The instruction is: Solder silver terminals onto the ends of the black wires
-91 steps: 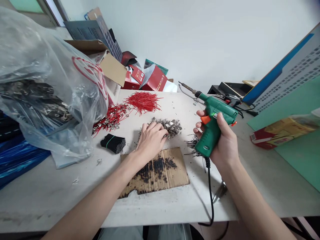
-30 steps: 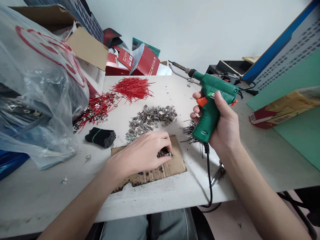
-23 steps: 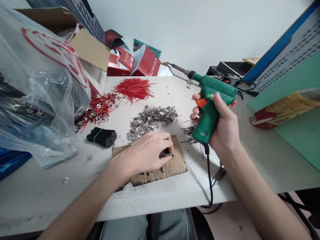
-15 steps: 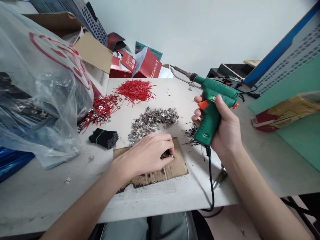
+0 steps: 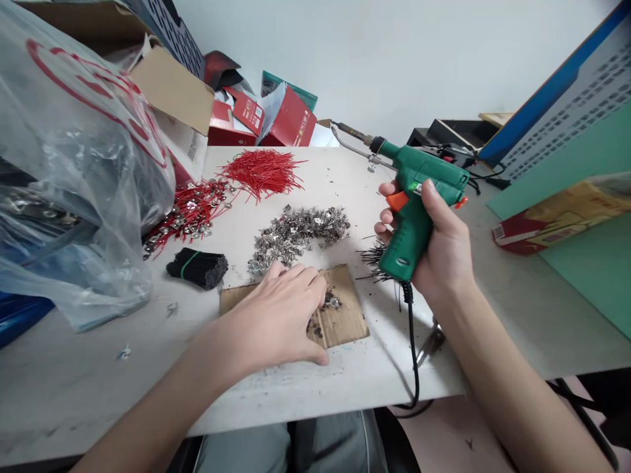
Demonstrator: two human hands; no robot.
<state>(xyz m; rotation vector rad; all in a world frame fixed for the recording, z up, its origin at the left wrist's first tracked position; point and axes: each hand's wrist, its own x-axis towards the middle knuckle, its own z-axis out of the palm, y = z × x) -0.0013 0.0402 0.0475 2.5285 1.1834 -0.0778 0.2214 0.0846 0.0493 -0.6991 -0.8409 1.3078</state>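
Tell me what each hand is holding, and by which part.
The right hand holds the green soldering gun by its pistol grip. The left hand is open over the cardboard, with nothing visibly held, though its palm is hidden.

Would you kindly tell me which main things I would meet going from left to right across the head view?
Clear plastic bag → banded black bundle → pile of small metal pieces → green soldering gun, held in the right hand → red-and-yellow packet.
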